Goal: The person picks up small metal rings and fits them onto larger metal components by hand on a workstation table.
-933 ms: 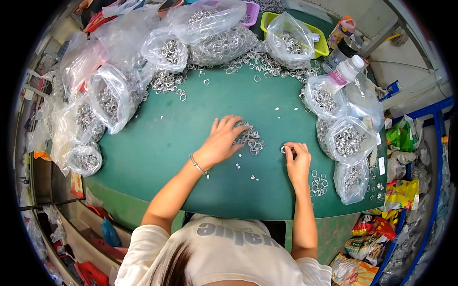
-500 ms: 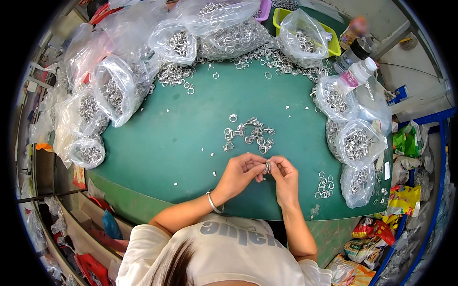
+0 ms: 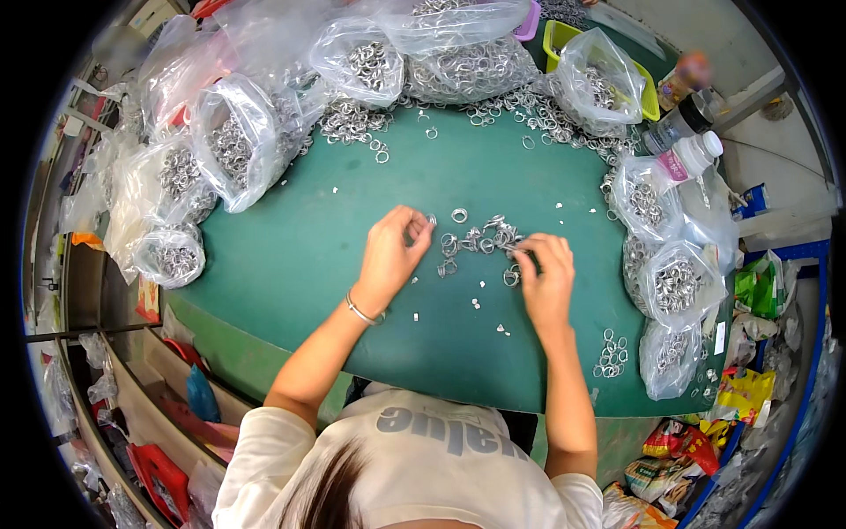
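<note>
Green desk point(image 3: 370, 326) is spreading across the view, its far edge hiding under plastic bags. Purple tray point(image 3: 529, 25) is showing only a sliver behind the back bag point(image 3: 471, 70); yellow-green basket point(image 3: 650, 99) is sitting partly behind another clear bag point(image 3: 599, 88). Bottle at the far right point(image 3: 685, 79) is blurring on top. Rings inside the bags are overlapping too much to count.

Left hand point(image 3: 395, 251) is pinching one metal ring point(image 3: 431, 220), thumb and forefinger closed on it. Right hand point(image 3: 548, 273) is bending its fingers over the right edge of the central ring pile point(image 3: 476, 240), covering part of it; cannot tell whether it is gripping a ring.

Counts: one loose ring point(image 3: 459, 220) is lying just beyond the pile; three bottles are standing or leaning at upper right; three open bags are lining the right side, near a small ring cluster point(image 3: 608, 362).
</note>
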Available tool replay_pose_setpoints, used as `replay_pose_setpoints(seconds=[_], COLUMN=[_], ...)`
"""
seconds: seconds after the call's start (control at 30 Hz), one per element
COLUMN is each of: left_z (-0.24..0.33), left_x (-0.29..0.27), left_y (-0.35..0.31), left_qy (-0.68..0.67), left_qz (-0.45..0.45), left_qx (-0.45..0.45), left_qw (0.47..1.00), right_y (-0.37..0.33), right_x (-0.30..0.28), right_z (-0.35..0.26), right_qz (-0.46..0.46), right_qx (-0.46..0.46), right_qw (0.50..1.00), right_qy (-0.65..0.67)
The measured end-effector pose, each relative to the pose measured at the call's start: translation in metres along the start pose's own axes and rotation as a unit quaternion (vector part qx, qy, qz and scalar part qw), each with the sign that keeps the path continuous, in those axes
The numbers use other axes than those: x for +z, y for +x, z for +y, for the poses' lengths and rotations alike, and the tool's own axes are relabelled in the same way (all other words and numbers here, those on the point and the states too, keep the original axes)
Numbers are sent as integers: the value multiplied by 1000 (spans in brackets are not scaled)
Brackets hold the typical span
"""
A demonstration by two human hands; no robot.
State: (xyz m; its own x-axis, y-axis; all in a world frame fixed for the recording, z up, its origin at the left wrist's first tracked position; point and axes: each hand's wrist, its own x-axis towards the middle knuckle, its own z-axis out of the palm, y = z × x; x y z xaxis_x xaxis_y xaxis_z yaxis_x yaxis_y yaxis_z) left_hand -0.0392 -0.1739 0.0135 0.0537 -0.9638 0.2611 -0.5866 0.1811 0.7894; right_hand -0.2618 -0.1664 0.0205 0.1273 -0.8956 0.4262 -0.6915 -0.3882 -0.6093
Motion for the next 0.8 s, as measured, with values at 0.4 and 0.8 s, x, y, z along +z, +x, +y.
replay_pose_setpoints(seconds=[0.4, 0.8], left_z=[-15, 62], left_x=[19, 44], left_y=[26, -17], left_qy=[71, -321], left_qz=[-42, -256], left_qx=[113, -109], left_qw=[990, 905], right_y=[-13, -31], right_x=[-36, -38], right_z=[31, -2], right_qz=[-11, -24], right_qx=[332, 313], right_qw=[843, 813], right_qy=[424, 490])
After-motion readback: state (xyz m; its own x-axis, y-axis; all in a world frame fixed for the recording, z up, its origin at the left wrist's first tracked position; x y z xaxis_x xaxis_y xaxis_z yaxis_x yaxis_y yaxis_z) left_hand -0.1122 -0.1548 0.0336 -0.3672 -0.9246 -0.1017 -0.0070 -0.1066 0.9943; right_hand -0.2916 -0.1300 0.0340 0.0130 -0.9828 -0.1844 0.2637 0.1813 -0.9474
